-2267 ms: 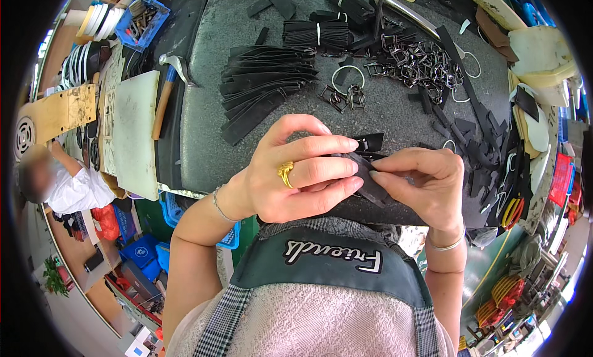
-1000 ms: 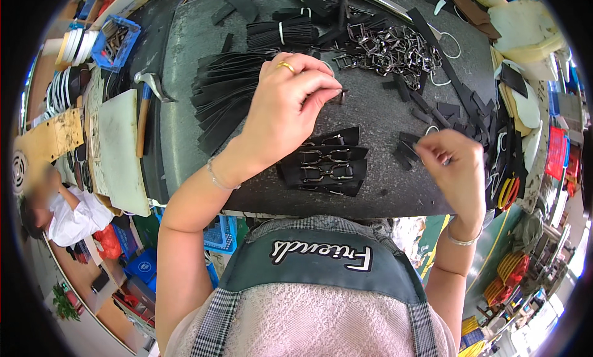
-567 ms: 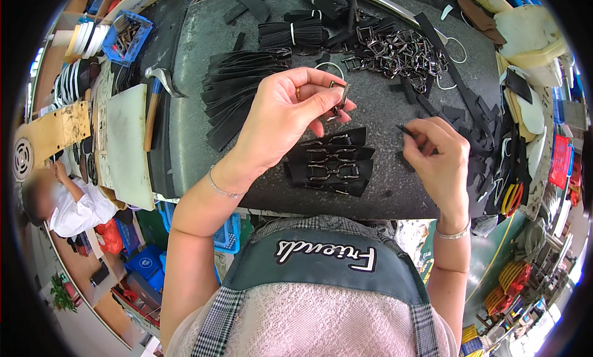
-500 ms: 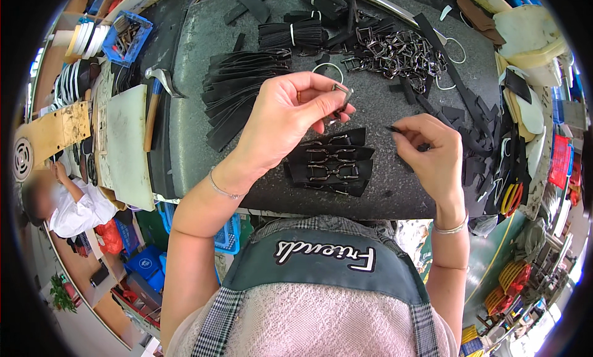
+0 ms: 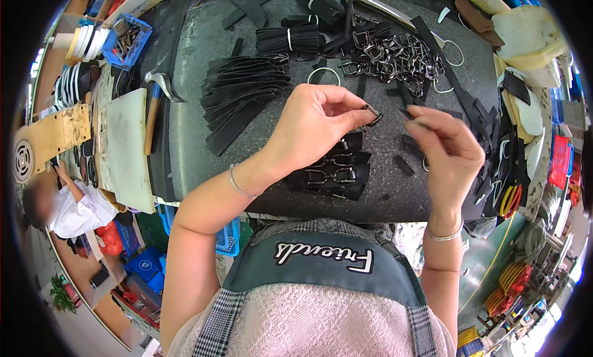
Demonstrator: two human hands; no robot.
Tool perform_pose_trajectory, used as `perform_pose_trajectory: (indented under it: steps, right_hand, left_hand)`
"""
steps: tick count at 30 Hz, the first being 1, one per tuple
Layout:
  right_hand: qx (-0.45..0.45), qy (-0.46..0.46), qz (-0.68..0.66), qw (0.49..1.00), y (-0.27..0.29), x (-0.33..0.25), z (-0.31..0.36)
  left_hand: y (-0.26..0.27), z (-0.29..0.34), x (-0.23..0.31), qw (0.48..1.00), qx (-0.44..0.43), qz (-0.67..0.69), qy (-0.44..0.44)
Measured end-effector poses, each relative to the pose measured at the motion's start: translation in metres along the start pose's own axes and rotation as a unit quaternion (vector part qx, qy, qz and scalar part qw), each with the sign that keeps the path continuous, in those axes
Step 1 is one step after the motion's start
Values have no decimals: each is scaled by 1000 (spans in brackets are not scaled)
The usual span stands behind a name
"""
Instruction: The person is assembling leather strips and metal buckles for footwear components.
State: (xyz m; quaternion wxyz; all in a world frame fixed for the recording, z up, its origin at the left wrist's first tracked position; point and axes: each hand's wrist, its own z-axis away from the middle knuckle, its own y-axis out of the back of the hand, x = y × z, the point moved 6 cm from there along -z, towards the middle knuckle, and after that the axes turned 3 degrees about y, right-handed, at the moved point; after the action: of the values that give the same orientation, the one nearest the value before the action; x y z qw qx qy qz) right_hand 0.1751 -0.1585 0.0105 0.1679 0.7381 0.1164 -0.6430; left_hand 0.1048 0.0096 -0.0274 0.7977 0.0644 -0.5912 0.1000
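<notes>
My left hand [image 5: 318,128] pinches a small dark metal buckle [image 5: 372,114] between thumb and forefinger, above the bench. To its right, my right hand [image 5: 451,153] is closed, somewhat blurred, with a small black strip [image 5: 405,113] at its fingertips, apart from the buckle. Beneath my left hand lies a row of black straps with metal buckles [image 5: 333,174], partly hidden by that hand. Beyond my hands is a heap of loose metal buckles [image 5: 395,54]. A fan of black straps [image 5: 238,97] lies to the left.
Tied bundles of black straps [image 5: 287,40] lie at the back. A hammer [image 5: 154,110] rests by a pale board [image 5: 128,150] on the left. Short black pieces [image 5: 403,165] and orange-handled scissors [image 5: 511,199] are on the right. A person in white [image 5: 80,202] is at far left.
My left hand has moved right with the buckle, nearer my right hand. My right hand has shifted slightly right, its fingertips a little higher, uncovering short black pieces on the bench.
</notes>
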Motion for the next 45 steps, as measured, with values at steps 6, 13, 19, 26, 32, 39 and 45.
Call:
perform_pose_trajectory:
  steps: [6,13,19,26,32,39,45]
  right_hand:
    - [-72,-30,0,997,-24,3,1]
    - [-36,207,85,974,-25,-20,-5]
    - [-55,378,177,907,-39,-45,16]
    - [-70,437,258,859,-51,-45,14]
    - [-48,209,107,971,-46,-19,3]
    - [-122,-142,-307,933,-64,22,10]
    - [-117,-120,-245,955,-53,21,11]
  left_hand:
    - [-7,12,6,991,-40,120,33]
    - [5,19,4,997,-6,70,-25]
    - [11,27,10,998,18,59,8]
    - [12,36,14,998,26,39,-36]
    - [14,36,8,994,31,30,-96]
    - [16,42,9,989,45,13,-144]
    - [71,71,8,842,326,-347,-253]
